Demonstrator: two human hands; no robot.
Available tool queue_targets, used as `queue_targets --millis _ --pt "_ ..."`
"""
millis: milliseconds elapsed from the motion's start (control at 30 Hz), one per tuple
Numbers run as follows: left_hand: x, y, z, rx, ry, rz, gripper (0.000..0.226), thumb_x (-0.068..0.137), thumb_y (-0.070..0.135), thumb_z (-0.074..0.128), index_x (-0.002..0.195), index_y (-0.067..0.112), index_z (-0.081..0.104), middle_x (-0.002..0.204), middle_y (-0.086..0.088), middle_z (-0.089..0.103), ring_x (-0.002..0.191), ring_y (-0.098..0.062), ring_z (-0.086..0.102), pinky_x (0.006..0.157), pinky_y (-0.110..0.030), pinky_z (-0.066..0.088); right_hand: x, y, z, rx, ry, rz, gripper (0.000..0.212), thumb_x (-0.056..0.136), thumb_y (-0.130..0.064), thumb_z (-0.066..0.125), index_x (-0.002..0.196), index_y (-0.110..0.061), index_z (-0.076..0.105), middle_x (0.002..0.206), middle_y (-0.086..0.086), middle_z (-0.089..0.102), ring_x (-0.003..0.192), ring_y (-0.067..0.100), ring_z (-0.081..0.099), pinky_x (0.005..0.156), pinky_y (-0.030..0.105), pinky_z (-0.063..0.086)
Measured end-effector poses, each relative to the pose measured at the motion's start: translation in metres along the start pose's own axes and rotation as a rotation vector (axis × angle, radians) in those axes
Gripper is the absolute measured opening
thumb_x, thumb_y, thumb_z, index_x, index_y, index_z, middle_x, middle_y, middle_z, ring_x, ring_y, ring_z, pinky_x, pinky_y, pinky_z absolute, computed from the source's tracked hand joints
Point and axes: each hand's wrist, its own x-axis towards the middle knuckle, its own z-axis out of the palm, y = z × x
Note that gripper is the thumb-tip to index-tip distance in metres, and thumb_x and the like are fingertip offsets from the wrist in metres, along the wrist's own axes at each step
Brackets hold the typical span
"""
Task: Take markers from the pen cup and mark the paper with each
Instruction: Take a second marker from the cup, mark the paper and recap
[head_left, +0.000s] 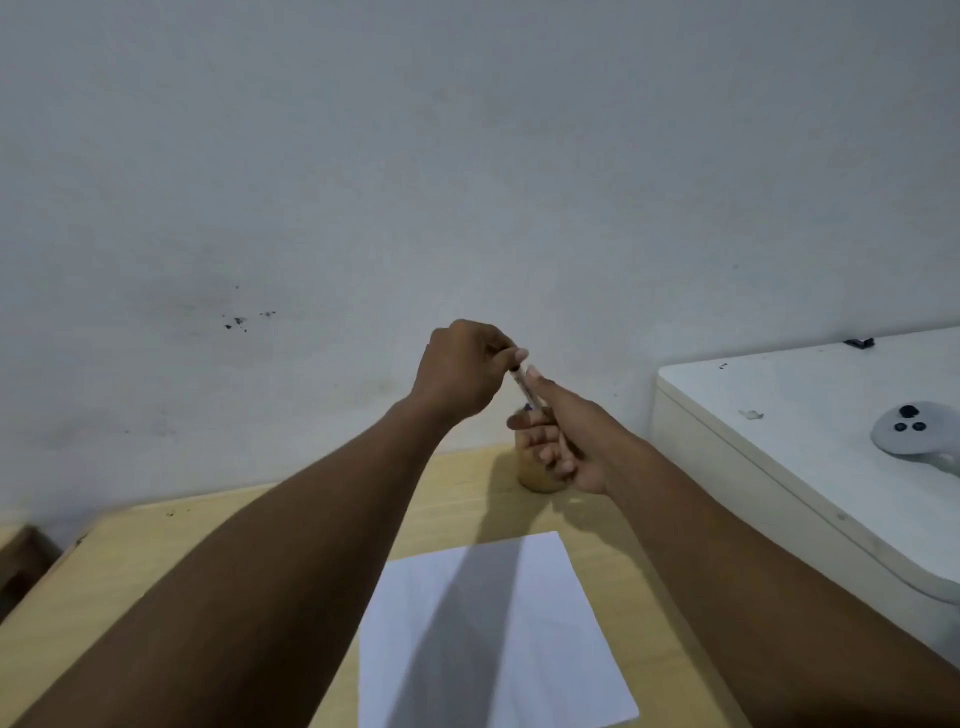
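Note:
Both my hands are raised above the far part of the table, holding one marker (525, 392) between them. My right hand (563, 439) grips the marker's barrel with the fingers curled round it. My left hand (462, 366) pinches the marker's upper end, where the cap sits. Behind and below my right hand stands the tan pen cup (537, 478), mostly hidden by the fingers. A blank white sheet of paper (493, 634) lies on the wooden table (156, 561) in front of me, shadowed by my arms.
A white appliance top (779, 431) stands to the right of the table, with a white game controller (914, 431) lying on it. A plain grey wall with small dark marks (239, 322) rises right behind the table.

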Motion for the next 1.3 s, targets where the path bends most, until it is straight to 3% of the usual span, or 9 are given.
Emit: queue_targets --millis 67,167,300,500,700,800,933,1133,1300 --pt "-0.01 0.0 -0.022 -0.042 0.028 -0.047 0.028 0.092 0.037 0.072 0.093 0.012 0.083 0.075 0.005 0.073 0.067 -0.005 0.063 0.061 -0.018 0.048 -0.002 0.002 0.025 0.162 -0.084 0.072 0.081 0.08 -0.083 0.054 0.096 -0.005 0.069 0.061 0.003 0.063 0.036 0.009 0.039 0.032 0.015 0.021" --pt "-0.033 -0.012 -0.05 -0.083 0.041 -0.117 0.031 0.09 0.041 0.074 0.094 0.012 0.083 0.074 0.0 0.074 0.059 -0.006 0.057 0.048 -0.012 0.039 -0.005 0.007 0.062 0.401 -0.073 0.098 0.068 0.085 -0.076 0.057 0.085 -0.008 0.065 0.053 0.0 0.056 0.032 0.007 0.035 0.032 0.016 0.019" --pt "-0.071 -0.038 -0.071 -0.144 0.145 -0.229 0.028 0.091 0.04 0.072 0.089 0.015 0.084 0.081 -0.01 0.08 0.074 -0.027 0.071 0.062 -0.028 0.051 -0.005 0.012 0.103 0.614 -0.06 -0.027 0.031 0.102 -0.036 0.059 0.084 -0.011 0.059 0.054 -0.001 0.052 0.031 0.006 0.039 0.03 0.018 0.022" --pt "-0.121 -0.1 -0.077 -0.561 0.326 -0.519 0.023 0.088 0.042 0.075 0.073 0.025 0.079 0.074 -0.004 0.08 0.088 -0.028 0.078 0.088 -0.045 0.062 -0.011 0.036 0.138 0.658 -0.061 -0.134 0.025 0.101 -0.016 0.058 0.078 -0.006 0.061 0.062 0.005 0.062 0.042 0.012 0.058 0.04 0.019 0.039" --pt "-0.175 -0.158 -0.068 -0.187 -0.082 -0.527 0.019 0.089 0.025 0.072 0.071 0.02 0.077 0.073 0.003 0.076 0.071 -0.014 0.067 0.062 -0.021 0.049 0.003 0.083 0.127 0.152 0.093 -0.256 0.018 0.086 -0.013 0.078 0.078 -0.005 0.063 0.059 0.007 0.06 0.038 0.014 0.057 0.039 0.023 0.039" --pt "-0.193 -0.16 -0.047 -0.059 -0.259 -0.513 0.014 0.081 0.022 0.066 0.076 0.022 0.078 0.071 0.01 0.076 0.071 -0.005 0.069 0.063 -0.019 0.053 0.01 0.113 0.133 -0.086 0.1 -0.302 0.02 0.084 -0.015 0.08 0.078 -0.007 0.063 0.058 0.01 0.064 0.04 0.02 0.06 0.04 0.026 0.041" --pt "-0.201 -0.166 -0.034 -0.034 -0.282 -0.504 0.01 0.08 0.028 0.068 0.083 0.024 0.076 0.077 0.007 0.077 0.077 -0.009 0.072 0.07 -0.028 0.058 0.018 0.142 0.14 -0.172 0.069 -0.312 0.018 0.085 -0.016 0.081 0.083 -0.006 0.067 0.069 0.015 0.075 0.054 0.026 0.072 0.043 0.027 0.046" --pt "-0.205 -0.174 -0.036 -0.168 -0.261 -0.567 0.016 0.075 0.027 0.082 0.084 0.018 0.072 0.072 0.008 0.067 0.055 0.0 0.059 0.051 -0.011 0.045 0.017 0.152 0.14 -0.306 0.079 -0.369 0.029 0.081 -0.028 0.087 0.086 -0.003 0.073 0.073 0.01 0.08 0.063 0.017 0.079 0.049 0.028 0.056" --pt "-0.206 -0.18 -0.034 -0.158 -0.252 -0.545 0.029 0.068 0.032 0.091 0.085 0.018 0.072 0.075 0.007 0.064 0.058 -0.002 0.053 0.049 -0.008 0.041 0.017 0.155 0.141 -0.373 0.086 -0.403 0.028 0.08 -0.031 0.088 0.083 -0.007 0.074 0.071 0.007 0.079 0.063 0.014 0.079 0.053 0.029 0.057"
